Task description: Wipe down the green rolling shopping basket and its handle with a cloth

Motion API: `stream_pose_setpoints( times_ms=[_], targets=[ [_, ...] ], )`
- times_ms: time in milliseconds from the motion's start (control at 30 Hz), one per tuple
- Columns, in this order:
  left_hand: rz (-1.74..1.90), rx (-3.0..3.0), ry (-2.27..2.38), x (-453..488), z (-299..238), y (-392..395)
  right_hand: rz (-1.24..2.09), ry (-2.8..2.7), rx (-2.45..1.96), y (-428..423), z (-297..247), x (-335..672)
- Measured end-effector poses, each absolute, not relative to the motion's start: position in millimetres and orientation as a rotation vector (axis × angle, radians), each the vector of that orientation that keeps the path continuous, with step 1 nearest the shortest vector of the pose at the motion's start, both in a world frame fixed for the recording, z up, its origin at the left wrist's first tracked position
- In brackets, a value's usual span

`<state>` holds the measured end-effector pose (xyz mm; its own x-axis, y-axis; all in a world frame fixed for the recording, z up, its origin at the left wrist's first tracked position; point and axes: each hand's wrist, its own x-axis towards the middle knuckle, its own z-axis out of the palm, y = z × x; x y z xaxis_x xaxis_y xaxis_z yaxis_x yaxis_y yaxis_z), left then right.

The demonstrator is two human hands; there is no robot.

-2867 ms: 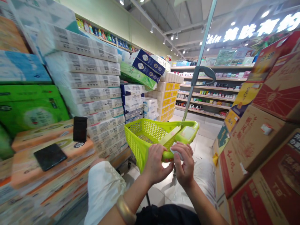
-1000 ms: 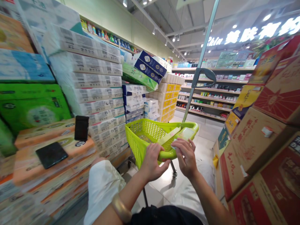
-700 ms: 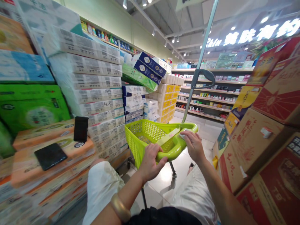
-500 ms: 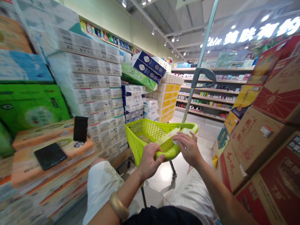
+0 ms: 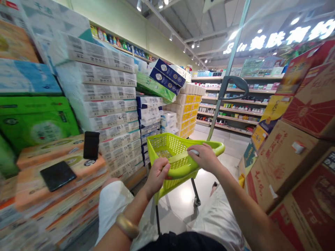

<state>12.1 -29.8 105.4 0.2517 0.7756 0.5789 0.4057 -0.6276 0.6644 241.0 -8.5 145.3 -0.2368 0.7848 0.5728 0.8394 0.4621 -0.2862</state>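
Observation:
A lime-green shopping trolley basket (image 5: 157, 149) with perforated sides stands in front of my knees, tilted in view. My left hand (image 5: 157, 174) is closed on the near left end of its thick rim, thumb on top. My right hand (image 5: 204, 157) is curled over the rim further right. Under its fingers a small white object (image 5: 193, 152) shows in part; its kind is hidden. A pale strip (image 5: 179, 157) runs across the basket's near side between the two hands. Inside the basket the perforated floor shows.
Stacked white paper packs (image 5: 110, 90) rise on the left. A black phone (image 5: 91, 144) and a dark flat tablet-like object (image 5: 58, 175) lie on orange packs. Cardboard cartons (image 5: 277, 157) stack up on the right. A grey pole (image 5: 217, 108) with a loop handle rises behind the basket.
The basket has turned and shifted slightly right. My left hand has moved a little left and down along the rim. My right hand has moved left, its fingers now covering most of the white object.

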Motion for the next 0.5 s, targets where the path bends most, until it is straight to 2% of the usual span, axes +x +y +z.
stream_pose_setpoints(
  times_ms=[167,300,500],
  targets=[
    [1.355,2.165,1.224,2,114,-27,-0.101,-1.86,-1.597,7,149,261],
    [1.516,2.417,1.516,18,135,-32,-0.118,-2.005,-1.468,6,148,240],
    [1.02,2.703,1.465,65,142,-39,-0.116,-2.092,-1.386,2,147,221]
  ],
)
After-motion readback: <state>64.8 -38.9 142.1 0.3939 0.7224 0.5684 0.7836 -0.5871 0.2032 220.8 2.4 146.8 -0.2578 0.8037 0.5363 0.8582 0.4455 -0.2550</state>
